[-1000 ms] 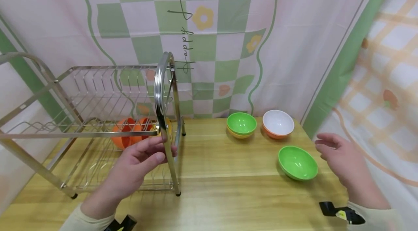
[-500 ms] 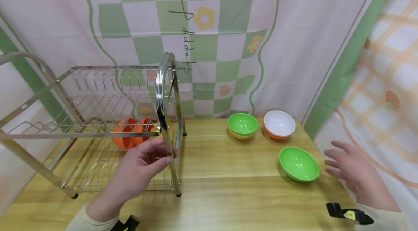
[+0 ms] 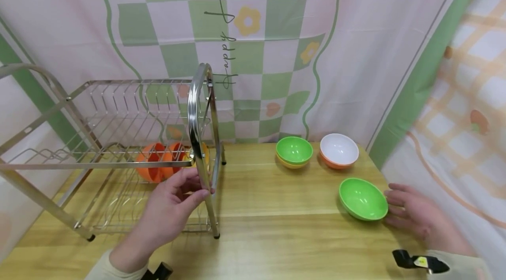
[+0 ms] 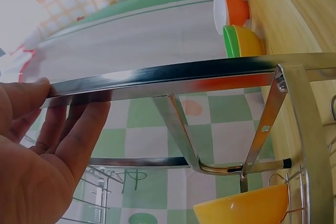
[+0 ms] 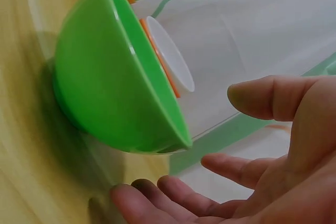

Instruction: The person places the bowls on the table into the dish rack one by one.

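My left hand pinches the front post of a chrome two-tier dish rack between thumb and fingers. The left wrist view shows the thumb on one side of the metal bar and the fingertips on the other. My right hand is beside the right rim of a single green bowl, which sits upright on the wooden table. In the right wrist view, its fingers and thumb are spread, with a small gap to the green bowl.
Behind the single bowl stand a green bowl nested in a yellow one and a white-lined orange bowl. Orange bowls and a yellow bowl stand on edge in the rack's lower tier. A patterned curtain hangs behind the table.
My right hand first drew away to the right with fingers spreading, then came back down to the green bowl's right side. The left thumb moved onto the rack post. The bowls stayed put.
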`<state>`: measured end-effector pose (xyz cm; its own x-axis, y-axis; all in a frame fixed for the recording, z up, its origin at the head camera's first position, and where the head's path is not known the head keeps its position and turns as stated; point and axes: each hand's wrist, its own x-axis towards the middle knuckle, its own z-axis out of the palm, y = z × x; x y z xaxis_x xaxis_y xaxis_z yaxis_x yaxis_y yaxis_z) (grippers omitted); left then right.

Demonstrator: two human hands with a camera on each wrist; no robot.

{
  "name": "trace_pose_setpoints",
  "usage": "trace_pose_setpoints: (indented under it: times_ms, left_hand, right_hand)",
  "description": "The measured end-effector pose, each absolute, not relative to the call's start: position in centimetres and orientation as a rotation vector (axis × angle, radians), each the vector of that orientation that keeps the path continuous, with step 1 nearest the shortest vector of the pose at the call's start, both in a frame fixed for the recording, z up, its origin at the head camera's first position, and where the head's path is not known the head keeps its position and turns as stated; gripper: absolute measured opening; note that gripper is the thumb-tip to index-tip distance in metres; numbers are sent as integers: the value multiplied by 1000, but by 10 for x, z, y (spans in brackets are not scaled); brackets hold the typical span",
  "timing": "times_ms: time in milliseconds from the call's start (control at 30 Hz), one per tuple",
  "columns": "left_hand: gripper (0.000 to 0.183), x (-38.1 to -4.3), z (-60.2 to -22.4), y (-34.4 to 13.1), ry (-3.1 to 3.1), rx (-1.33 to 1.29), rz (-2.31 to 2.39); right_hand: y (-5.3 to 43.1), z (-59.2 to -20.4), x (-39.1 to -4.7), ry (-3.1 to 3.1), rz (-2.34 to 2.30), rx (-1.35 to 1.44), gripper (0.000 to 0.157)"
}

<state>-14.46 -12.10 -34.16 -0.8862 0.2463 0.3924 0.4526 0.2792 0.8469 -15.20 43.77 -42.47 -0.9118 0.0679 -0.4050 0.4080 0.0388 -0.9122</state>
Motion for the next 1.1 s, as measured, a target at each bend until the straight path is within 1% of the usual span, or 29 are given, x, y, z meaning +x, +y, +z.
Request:
trace_pose_setpoints:
  times_ms: [200, 267, 333, 467, 533, 567, 600, 700, 767, 800, 967, 1100]
  left_hand:
    - [25, -143, -343, -121, -2352, -669, -1587]
    - [25, -143, -343, -121, -2356, -666, -1592]
    - [24, -143, -343, -121, -2359, -662, -1604]
    - [24, -143, -343, -121, -2370, -653, -1629]
    - [24, -142, -343, -120, -2382, -644, -1634]
    - [24, -142, -343, -120, -2389, -636, -1632]
    - [24, -142, -343, -120, -2395, -630, -1634]
    - [25, -142, -343, -120, -2411, -617, -1633]
    - [24, -143, -342, -120, -2423, -609, -1627]
    - [24, -143, -341, -120, -2433, -607, -1620]
    - [21, -143, -338, -121, -2490, -580, -1586]
    - [20, -143, -338, -121, -2515, -559, -1597]
  right_hand:
    - [433, -433, -154, 2018, -1972, 505, 77]
    - [430, -435, -155, 1957, -2013, 521, 71]
    - [426, -438, -155, 1890, -2064, 541, 60]
    - [420, -442, -155, 1794, -2153, 556, 26]
    - [419, -443, -155, 1777, -2174, 552, 20]
    - [419, -444, -154, 1773, -2180, 547, 21]
    - [418, -444, -154, 1778, -2176, 541, 28]
    - [417, -445, -153, 1807, -2143, 515, 58]
    - [417, -445, -154, 1829, -2121, 496, 70]
    - [416, -445, -154, 1835, -2116, 479, 73]
    - [417, -445, -153, 1805, -2159, 455, 72]
    - [418, -447, -150, 1765, -2202, 458, 59]
